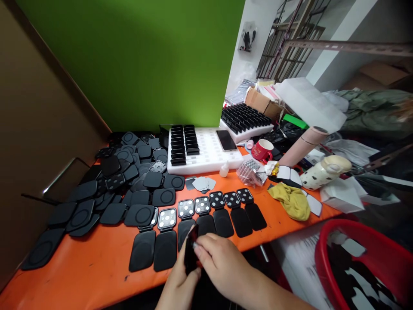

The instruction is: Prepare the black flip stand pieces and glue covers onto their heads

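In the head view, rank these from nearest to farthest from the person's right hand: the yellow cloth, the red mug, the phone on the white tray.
From the right hand:
1. Yellow cloth, on the orange table to the right.
2. Red mug, farther back, right of the white tray.
3. Phone, lying on the tray's far right corner.

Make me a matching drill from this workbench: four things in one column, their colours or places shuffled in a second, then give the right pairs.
Things
1. mug
2. crumpled cloth
3. phone
4. black part

Colour or place
A. lying on the white foam tray
B. held between the left hand and right hand
C. red
D. yellow

Pairs: 1-C, 2-D, 3-A, 4-B
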`<state>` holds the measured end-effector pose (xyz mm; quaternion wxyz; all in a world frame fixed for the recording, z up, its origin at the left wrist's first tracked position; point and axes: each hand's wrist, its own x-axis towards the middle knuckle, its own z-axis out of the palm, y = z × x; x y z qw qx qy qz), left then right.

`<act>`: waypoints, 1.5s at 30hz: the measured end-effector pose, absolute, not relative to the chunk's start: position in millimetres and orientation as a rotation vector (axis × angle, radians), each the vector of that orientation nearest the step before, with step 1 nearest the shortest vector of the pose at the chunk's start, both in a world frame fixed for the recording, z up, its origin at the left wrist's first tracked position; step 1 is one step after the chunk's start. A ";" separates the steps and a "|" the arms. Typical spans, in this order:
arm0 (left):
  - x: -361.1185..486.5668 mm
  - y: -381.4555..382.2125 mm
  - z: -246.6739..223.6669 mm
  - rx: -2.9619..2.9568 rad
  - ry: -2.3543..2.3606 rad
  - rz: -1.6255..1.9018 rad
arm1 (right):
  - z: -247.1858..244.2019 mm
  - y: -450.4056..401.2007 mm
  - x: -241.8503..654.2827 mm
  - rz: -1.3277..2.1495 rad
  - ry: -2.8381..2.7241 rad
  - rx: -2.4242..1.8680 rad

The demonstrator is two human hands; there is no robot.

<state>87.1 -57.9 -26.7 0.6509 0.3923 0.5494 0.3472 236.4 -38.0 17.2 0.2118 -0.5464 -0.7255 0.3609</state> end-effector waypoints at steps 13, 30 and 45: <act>89.1 -48.8 -4.0 0.650 1.221 0.560 | 29.0 -28.4 245.1 1.106 -2.066 -1.444; 92.0 -61.7 -26.0 1.508 1.270 0.632 | 28.5 -34.8 248.5 0.809 -2.229 -1.571; 101.7 -60.2 -33.3 1.501 1.262 0.566 | 20.2 -50.5 242.5 0.591 -2.453 -1.561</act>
